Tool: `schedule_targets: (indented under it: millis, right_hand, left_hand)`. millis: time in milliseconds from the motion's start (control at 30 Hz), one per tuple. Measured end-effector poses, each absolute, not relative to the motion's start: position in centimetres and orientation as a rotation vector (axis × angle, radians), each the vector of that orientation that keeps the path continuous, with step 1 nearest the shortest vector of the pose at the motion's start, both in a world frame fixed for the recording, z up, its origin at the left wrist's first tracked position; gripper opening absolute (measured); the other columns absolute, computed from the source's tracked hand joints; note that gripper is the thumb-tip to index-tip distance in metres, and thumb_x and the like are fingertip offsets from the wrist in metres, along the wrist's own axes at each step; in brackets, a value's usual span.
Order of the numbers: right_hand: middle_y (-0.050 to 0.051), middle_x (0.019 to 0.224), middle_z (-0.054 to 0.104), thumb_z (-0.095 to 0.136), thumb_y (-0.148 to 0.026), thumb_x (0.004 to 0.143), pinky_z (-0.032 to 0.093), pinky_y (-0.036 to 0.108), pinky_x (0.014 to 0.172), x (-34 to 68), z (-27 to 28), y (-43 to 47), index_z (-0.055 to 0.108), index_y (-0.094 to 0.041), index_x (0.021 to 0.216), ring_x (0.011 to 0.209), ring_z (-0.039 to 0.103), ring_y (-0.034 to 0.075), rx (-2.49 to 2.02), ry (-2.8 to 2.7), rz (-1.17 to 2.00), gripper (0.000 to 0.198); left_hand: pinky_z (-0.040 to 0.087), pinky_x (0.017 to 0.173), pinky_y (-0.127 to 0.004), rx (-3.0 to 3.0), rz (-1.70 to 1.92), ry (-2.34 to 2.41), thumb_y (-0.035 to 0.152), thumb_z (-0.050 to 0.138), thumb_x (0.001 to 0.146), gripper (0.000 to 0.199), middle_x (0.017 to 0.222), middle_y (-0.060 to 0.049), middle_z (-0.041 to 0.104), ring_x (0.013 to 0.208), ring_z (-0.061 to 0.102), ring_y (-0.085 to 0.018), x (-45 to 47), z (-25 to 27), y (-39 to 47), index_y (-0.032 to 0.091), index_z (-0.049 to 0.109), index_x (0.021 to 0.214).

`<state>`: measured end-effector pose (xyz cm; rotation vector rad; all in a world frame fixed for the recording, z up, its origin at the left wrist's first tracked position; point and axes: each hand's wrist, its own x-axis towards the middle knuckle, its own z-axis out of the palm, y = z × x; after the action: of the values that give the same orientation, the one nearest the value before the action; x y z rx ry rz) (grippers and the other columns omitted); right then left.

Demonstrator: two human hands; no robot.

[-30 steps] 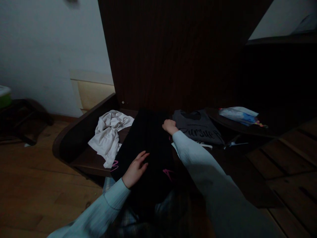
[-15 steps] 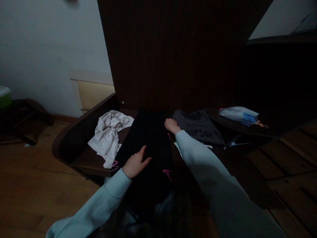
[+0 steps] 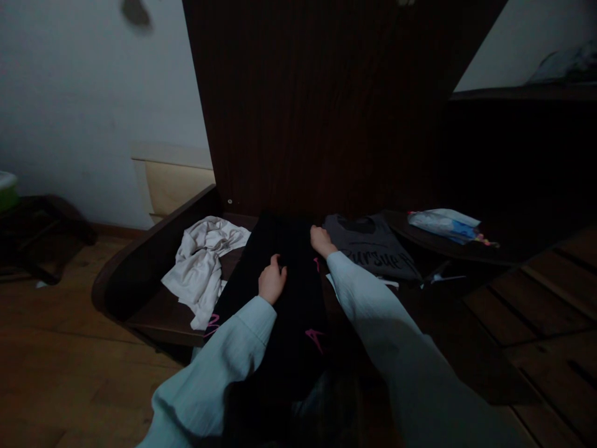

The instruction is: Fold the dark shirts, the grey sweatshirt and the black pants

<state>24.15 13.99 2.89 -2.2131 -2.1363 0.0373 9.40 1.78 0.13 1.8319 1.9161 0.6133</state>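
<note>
A black garment [image 3: 289, 298] with pink markings near its lower end lies stretched out in front of me; it is too dark to make out its kind. My right hand [image 3: 321, 239] is closed at its far right edge, with the cloth in its fingers. Over the middle of the garment is my left hand [image 3: 272, 281], thumb and forefinger a little apart, holding nothing that I can see. To the right, beside my right hand, a dark grey shirt [image 3: 373, 239] with black lettering lies flat. A crumpled white cloth [image 3: 205, 255] lies to the left of the garment.
The clothes rest on a dark wooden bench [image 3: 163, 311] with a raised left arm. A tall dark panel [image 3: 317, 112] stands right behind. At the right, a plastic packet [image 3: 445, 224] lies on a dark surface. A low stool [image 3: 41, 230] stands at the far left.
My left hand has moved forward and to the right over the black garment, its thumb and forefinger closer together. My right hand stays at the garment's edge. The view has shifted slightly.
</note>
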Motion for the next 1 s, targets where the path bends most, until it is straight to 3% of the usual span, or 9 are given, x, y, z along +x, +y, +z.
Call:
schedule_targets:
  millis: [200,367,600,833,1000]
  right_hand:
    - [0.021,0.111,0.055,0.047,-0.022,0.083,0.045,0.031,0.079,23.9,2.7,13.8,0.048,-0.008,0.112,0.100,0.057,0.024,-2.187,-2.100,-0.002,0.032]
    - [0.018,0.104,0.059,0.039,-0.004,0.082,0.044,0.029,0.077,24.0,2.4,14.0,0.046,-0.008,0.112,0.098,0.057,0.023,-2.202,-2.074,0.012,0.032]
    - [0.017,0.108,0.056,0.038,-0.003,0.080,0.043,0.027,0.076,23.8,2.8,13.7,0.057,-0.010,0.103,0.097,0.057,0.022,-2.171,-2.132,-0.006,0.030]
    - [0.018,0.111,0.053,0.049,-0.029,0.081,0.041,0.029,0.079,23.4,3.0,9.7,0.052,-0.008,0.108,0.100,0.054,0.024,-2.068,-2.194,-0.030,0.035]
    - [0.008,0.083,0.063,0.048,-0.040,0.081,0.038,0.024,0.064,25.2,2.3,2.3,0.059,-0.015,0.082,0.078,0.059,0.018,-2.031,-2.281,0.138,0.027]
  left_hand:
    - [0.044,0.080,-0.032,1.966,0.643,1.827,0.021,0.038,0.085,0.038,0.106,-0.006,0.064,0.096,0.059,-0.021,9.0,-0.3,1.4,0.025,0.048,0.122]
    - [0.044,0.086,-0.032,1.969,0.761,1.713,0.014,0.041,0.082,0.034,0.107,-0.005,0.064,0.099,0.059,-0.021,9.0,-0.8,1.6,0.021,0.060,0.110]
    - [0.045,0.088,-0.027,1.834,0.932,1.554,0.011,0.042,0.081,0.032,0.103,-0.005,0.066,0.097,0.060,-0.017,9.2,-1.6,2.3,0.015,0.062,0.105]
    - [0.043,0.091,-0.029,1.878,0.873,1.542,0.010,0.042,0.080,0.033,0.107,-0.007,0.064,0.101,0.058,-0.019,9.1,-1.8,2.6,0.014,0.063,0.105]
    - [0.043,0.091,-0.027,1.817,0.868,1.477,0.011,0.044,0.080,0.031,0.105,-0.002,0.066,0.101,0.058,-0.017,8.6,-1.5,3.0,0.018,0.065,0.102]
